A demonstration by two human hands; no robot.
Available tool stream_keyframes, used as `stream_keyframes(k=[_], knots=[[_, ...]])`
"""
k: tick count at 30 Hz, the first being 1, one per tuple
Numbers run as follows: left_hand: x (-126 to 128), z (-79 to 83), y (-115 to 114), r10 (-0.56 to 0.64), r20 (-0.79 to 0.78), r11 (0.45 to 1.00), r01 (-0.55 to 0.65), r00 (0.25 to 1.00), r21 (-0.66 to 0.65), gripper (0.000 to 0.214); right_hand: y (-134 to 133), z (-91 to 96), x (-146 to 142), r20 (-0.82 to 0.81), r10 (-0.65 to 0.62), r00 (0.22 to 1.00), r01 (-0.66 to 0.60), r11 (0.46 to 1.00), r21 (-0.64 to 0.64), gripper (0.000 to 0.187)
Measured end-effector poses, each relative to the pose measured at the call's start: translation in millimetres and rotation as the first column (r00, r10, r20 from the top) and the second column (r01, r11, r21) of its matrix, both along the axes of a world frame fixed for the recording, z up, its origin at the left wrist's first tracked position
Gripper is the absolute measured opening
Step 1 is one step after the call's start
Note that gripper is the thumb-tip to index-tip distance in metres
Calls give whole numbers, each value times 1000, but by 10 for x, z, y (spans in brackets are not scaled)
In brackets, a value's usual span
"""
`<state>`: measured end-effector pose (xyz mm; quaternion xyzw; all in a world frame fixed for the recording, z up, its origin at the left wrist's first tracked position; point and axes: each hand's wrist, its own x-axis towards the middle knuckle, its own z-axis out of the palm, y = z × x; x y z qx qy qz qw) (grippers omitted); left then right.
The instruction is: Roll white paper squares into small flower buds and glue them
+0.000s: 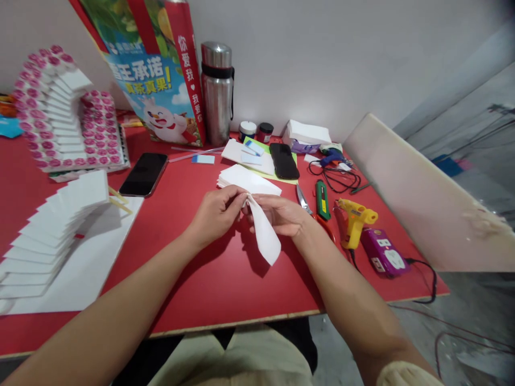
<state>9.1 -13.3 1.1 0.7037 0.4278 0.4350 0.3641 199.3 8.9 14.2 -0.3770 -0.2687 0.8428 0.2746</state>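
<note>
A white piece of paper [264,230], narrow at its pinched top and wide at its lower end, hangs between my hands above the red table. My left hand [220,213] grips its narrow end between thumb and fingers. On the other side, my right hand [280,214] holds the same end, its fingers curled partly behind the paper. Just beyond my hands lies a stack of white paper sheets [251,179]. Scissors [302,199] rest close to my right hand, their handles partly hidden by the forearm.
Right of my hands are a green utility knife [322,199], a yellow glue gun [354,219] and a purple power socket [385,252]. On the left stand a curved stack of white folded pieces [44,236] and a pink-flowered paper structure [38,115]. A steel flask [218,96] stands behind.
</note>
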Motion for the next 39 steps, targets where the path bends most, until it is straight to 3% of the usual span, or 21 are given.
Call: stream_keyframes(k=[5, 13, 18, 24, 32, 35, 39], knots=[[-5, 31, 3, -53, 34, 998, 54, 998, -20, 26, 31, -19, 74, 17, 70, 997, -71, 995, 76, 11], [-28, 6, 13, -26, -24, 1000, 26, 999, 11, 27, 28, -37, 82, 74, 30, 997, -38, 993, 109, 21], [-5, 29, -7, 7, -24, 999, -8, 1000, -36, 29, 15, -30, 46, 110, -6, 994, -12, 987, 162, 25], [21, 13, -35, 65, -69, 996, -69, 995, -57, 28, -24, -48, -52, 159, -183, 970, 139, 958, 251, 26], [60, 1, -72, 124, -113, 990, -131, 986, -58, 31, -107, -24, -167, 276, -316, 908, 171, 879, 445, 24], [80, -42, -73, 191, -271, 979, -163, 943, 124, 31, -117, -50, -218, 313, -398, 862, 206, 840, 502, 22], [100, -117, -61, 289, -527, 927, -95, 799, 363, 32, -122, -74, -246, 359, -478, 802, 231, 802, 551, 20]])
